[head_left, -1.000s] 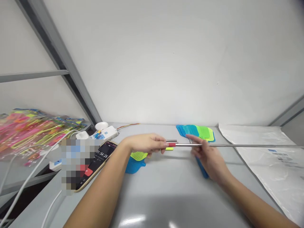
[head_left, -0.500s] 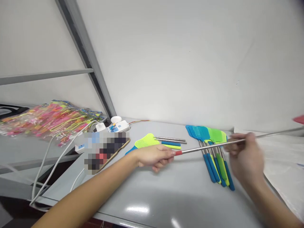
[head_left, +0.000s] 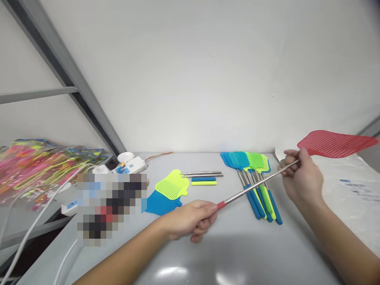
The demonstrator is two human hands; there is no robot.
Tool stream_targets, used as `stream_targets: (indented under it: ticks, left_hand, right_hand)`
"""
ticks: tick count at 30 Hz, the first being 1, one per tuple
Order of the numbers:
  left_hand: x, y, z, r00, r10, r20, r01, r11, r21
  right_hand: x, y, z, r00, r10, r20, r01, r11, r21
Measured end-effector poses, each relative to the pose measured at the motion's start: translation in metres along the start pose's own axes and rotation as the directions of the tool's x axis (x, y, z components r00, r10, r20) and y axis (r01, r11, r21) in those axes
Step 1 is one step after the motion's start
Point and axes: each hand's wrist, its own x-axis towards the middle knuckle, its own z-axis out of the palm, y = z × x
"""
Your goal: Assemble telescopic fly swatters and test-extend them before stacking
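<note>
A red fly swatter (head_left: 338, 143) with a steel telescopic rod is held slantwise above the table, its mesh head up at the right. My left hand (head_left: 192, 219) is closed around the red handle at the lower end. At the top of the rod, just below the mesh head, my right hand (head_left: 304, 178) pinches the metal with thumb and fingers. Beneath the rod lies a fanned bunch of blue and green fly swatters (head_left: 258, 194). Left of it are a loose yellow-green mesh head (head_left: 172, 184), a blue mesh head (head_left: 162, 204), bare metal rods (head_left: 203, 174) and two handle grips (head_left: 204, 181).
A white power strip (head_left: 133, 164) with cables sits at the table's back left, behind a blurred-out object (head_left: 109, 209). Packaged colourful items in clear bags (head_left: 44, 170) lie farther left. White plastic packaging (head_left: 350, 190) covers the right side, and a wall (head_left: 208, 79) stands behind.
The stretch of rod between my hands and the red head has shortened, and the head has come in against my right hand. My view has turned slightly right.
</note>
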Motion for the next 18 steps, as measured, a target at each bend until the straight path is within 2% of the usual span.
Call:
stream_targets:
  ticks: [2,3,4,6,9,11,14,16,18]
  left_hand:
    - [0.002,-0.004,0.001,0.999,0.024,-0.042,-0.025,1.000,-0.016]
    - [0.003,-0.006,0.001,0.998,0.034,-0.061,-0.036,0.999,-0.022]
    - [0.003,-0.007,0.001,0.997,0.041,-0.069,-0.043,0.999,-0.023]
    - [0.002,-0.008,0.000,0.997,0.045,-0.056,-0.046,0.999,-0.012]
    - [0.000,-0.006,-0.003,0.999,0.033,-0.037,-0.033,0.999,-0.001]
    - [-0.001,-0.003,-0.004,0.999,0.018,-0.042,-0.019,1.000,-0.010]
    - [-0.001,-0.001,-0.005,0.999,0.004,-0.051,-0.004,1.000,-0.012]
    - [-0.001,-0.002,-0.006,0.997,-0.005,-0.073,0.004,1.000,-0.015]
    - [0.000,-0.003,-0.007,0.996,-0.018,-0.088,0.016,1.000,-0.020]
  right_hand:
    - [-0.020,0.011,0.010,0.999,0.029,0.034,-0.028,0.999,-0.036]
    - [-0.034,0.017,0.017,0.992,0.077,0.099,-0.068,0.993,-0.096]
    - [-0.048,0.022,0.024,0.973,0.134,0.187,-0.107,0.984,-0.145]
    - [-0.070,0.028,0.036,0.906,0.227,0.358,-0.187,0.972,-0.145]
    - [-0.075,0.026,0.039,0.843,0.268,0.466,-0.199,0.961,-0.193]
    - [-0.060,0.022,0.034,0.843,0.302,0.446,-0.262,0.953,-0.149]
    - [-0.029,0.020,0.023,0.916,0.294,0.274,-0.323,0.944,0.068]
    - [-0.012,0.021,0.017,0.958,0.257,0.125,-0.275,0.949,0.152]
    - [-0.006,0.023,0.015,0.979,0.204,0.028,-0.206,0.968,0.142]
